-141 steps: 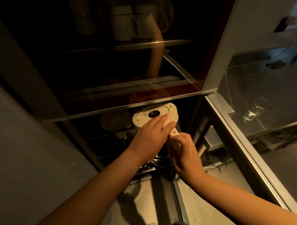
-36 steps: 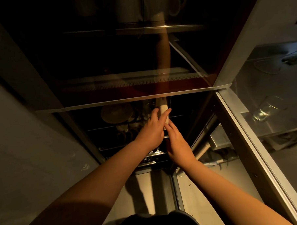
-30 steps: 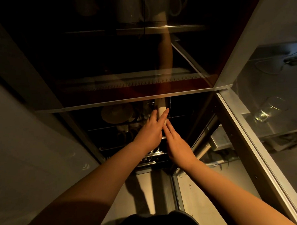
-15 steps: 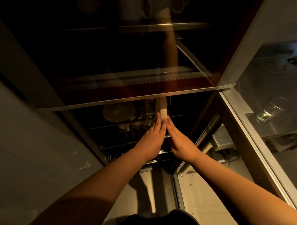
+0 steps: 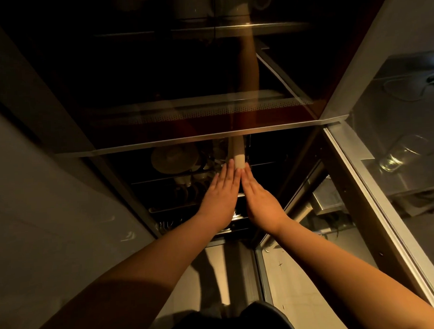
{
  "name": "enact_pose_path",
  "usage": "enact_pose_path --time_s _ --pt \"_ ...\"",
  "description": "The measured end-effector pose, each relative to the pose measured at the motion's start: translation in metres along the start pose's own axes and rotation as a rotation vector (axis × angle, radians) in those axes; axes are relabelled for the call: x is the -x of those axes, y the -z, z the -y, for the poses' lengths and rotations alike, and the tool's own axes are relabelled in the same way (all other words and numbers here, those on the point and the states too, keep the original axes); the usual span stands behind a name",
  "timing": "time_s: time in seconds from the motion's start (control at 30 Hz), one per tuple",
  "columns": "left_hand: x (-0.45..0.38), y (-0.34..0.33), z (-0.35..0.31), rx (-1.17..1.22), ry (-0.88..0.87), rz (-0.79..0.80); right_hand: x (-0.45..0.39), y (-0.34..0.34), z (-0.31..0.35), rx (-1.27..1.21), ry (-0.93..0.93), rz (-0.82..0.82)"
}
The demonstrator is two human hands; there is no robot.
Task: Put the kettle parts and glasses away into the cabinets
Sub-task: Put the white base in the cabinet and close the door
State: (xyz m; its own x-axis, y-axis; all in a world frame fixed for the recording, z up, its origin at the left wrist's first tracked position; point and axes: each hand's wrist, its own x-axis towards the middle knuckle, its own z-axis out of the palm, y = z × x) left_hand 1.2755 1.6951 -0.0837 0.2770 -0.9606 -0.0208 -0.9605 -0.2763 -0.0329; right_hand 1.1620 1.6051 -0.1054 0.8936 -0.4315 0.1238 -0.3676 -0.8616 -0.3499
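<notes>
- The cream kettle base (image 5: pixel 238 154), standing on edge in the cabinet rack (image 5: pixel 186 180), is touched by straight fingertips.
- Left hand (image 5: pixel 220 196) and right hand (image 5: pixel 259 199) are held flat, side by side.
- A glass (image 5: pixel 397 156) is seen lying well apart, right.

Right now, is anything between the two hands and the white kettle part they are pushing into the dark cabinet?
Nothing visible. The left hand and right hand, fingers straight, reach the near edge of the white kettle part, which stands on edge in the dark cabinet rack.

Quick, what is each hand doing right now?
Left hand: open, straight fingers touching the white kettle part.
Right hand: open, fingers straight beside it.
</notes>
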Motion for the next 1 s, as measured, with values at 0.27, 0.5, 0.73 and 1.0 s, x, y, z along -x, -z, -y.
enact_pose_path --time_s 0.27,0.5,0.73,1.0 --pt "-0.006 0.004 0.002 0.021 0.039 0.048 -0.007 0.007 0.005 0.074 -0.011 -0.002" --pt "-0.015 0.002 0.005 0.064 0.042 0.079 -0.019 0.008 0.0 0.054 -0.005 0.038" --pt "-0.023 -0.002 0.011 0.098 0.041 0.153 -0.027 0.005 -0.011 0.069 -0.01 0.117" --pt "-0.037 0.001 0.011 0.105 0.038 0.186 -0.031 0.005 -0.018 0.093 -0.035 0.165"
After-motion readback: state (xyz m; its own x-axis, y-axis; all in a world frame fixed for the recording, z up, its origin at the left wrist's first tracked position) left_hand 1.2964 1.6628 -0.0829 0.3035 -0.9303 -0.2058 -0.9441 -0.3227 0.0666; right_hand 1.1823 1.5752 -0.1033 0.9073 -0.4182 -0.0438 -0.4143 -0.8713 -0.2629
